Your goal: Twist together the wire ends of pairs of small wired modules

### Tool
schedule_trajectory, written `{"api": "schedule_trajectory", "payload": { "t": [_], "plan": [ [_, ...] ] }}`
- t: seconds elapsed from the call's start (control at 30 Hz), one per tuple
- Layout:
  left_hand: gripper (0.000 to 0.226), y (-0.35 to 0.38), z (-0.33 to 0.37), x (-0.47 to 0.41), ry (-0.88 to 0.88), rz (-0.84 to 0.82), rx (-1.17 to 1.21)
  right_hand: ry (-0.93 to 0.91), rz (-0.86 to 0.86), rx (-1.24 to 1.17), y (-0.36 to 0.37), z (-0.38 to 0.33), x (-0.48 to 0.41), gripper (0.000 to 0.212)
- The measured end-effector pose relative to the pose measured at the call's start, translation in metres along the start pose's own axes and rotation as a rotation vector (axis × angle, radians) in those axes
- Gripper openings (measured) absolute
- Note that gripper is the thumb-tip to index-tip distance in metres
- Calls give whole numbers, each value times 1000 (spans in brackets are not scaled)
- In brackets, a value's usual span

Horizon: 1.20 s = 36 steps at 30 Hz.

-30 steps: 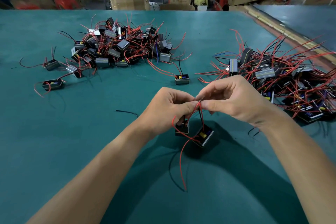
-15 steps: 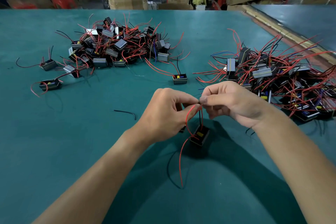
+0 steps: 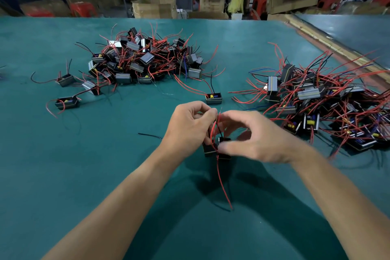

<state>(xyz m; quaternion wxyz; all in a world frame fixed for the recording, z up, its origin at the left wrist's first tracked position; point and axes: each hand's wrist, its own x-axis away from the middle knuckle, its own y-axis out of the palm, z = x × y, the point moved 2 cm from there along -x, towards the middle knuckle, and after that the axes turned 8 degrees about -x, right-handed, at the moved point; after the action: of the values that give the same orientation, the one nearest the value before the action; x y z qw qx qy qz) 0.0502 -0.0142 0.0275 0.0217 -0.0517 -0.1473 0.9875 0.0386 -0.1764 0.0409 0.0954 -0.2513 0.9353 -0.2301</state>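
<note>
At centre of the green table (image 3: pixel 63 154), just in front of us: current pair of modules (image 3: pixel 209 151), two small black blocks side by side, held just above the mat.

Left hand (image 3: pixel 190 129): fingers curled, thumb and forefinger pinching the wires (image 3: pixel 215 126) that rise from the pair. Right hand (image 3: pixel 259 139): arched over the pair, thumb against the nearer block, fingertips up by the wire tops. It is motion-blurred, so we cannot tell whether it grips anything. One long red lead (image 3: pixel 222 183) hangs free toward us.

Progress, our judgement: the twist on this pair is either being finished or just made; the joint itself is hidden between the fingers.

Stock: far pile (image 3: pixel 143 59) of modules with short separate leads looks unjoined. Right-hand pile (image 3: pixel 327 107) is more tangled, with long leads, and is probably the finished pairs; not confirmable. A single module (image 3: pixel 213 98) sits just beyond the hands, and a loose black wire (image 3: pixel 149 135) lies left of them.

Much of the batch appears left.
</note>
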Motion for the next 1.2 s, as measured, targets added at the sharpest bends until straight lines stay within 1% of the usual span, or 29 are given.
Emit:
{"api": "schedule_trajectory", "payload": {
  "t": [0.07, 0.13, 0.2, 0.3, 0.5, 0.6, 0.7, 0.77, 0.83, 0.87, 0.93, 1.0, 1.03, 1.07, 1.1, 1.13, 1.2],
  "plan": [
    [22, -1, 0, 0, -26, 3, 32, 21, -15, 126, 8, 0, 0, 29],
    [20, -2, -1, 0, -53, 3, 48, 58, 43, 204, 14, 3, -2, 30],
    [19, -4, -2, -2, -78, 17, 67, 71, 118, 264, 15, 3, -3, 35],
    [17, -5, -2, -3, -102, 31, 119, 23, 168, 254, 15, 2, -4, 32],
    [20, -3, 3, 0, -98, -18, 258, 2, 151, 272, 14, 1, -4, 33],
    [19, -1, 5, 1, -62, -19, 266, 8, 157, 245, 11, 2, -5, 29],
    [22, 0, 6, 1, -46, -29, 254, 55, 115, 229, 8, 4, -5, 36],
    [20, -1, 6, -1, -51, -17, 257, 51, 125, 247, 4, 2, -3, 34],
    [18, -4, 4, -3, -54, 40, 240, -9, 217, 273, -2, 0, -4, 26],
    [18, -7, 2, -5, -50, 79, 214, -63, 316, 280, -7, -2, -3, 25],
    [22, -13, -2, -7, -44, 140, 159, -188, 623, 296, -26, -9, 0, 21],
    [29, -17, -4, -8, -47, 165, 139, -258, 977, 374, -53, -12, 9, 25],
    [30, -17, -4, -9, -50, 165, 130, -241, 1126, 414, -68, -12, 14, 28],
    [29, -17, -5, -10, -54, 159, 109, -178, 1224, 455, -82, -10, 17, 31],
    [29, -16, -6, -10, -58, 150, 78, -64, 1250, 499, -94, -5, 18, 33],
    [31, -14, -8, -11, -65, 141, 47, 78, 1203, 550, -100, 1, 15, 36],
    [32, -11, -12, -12, -80, 128, -5, 308, 999, 620, -98, 12, 7, 51]
  ]
}}
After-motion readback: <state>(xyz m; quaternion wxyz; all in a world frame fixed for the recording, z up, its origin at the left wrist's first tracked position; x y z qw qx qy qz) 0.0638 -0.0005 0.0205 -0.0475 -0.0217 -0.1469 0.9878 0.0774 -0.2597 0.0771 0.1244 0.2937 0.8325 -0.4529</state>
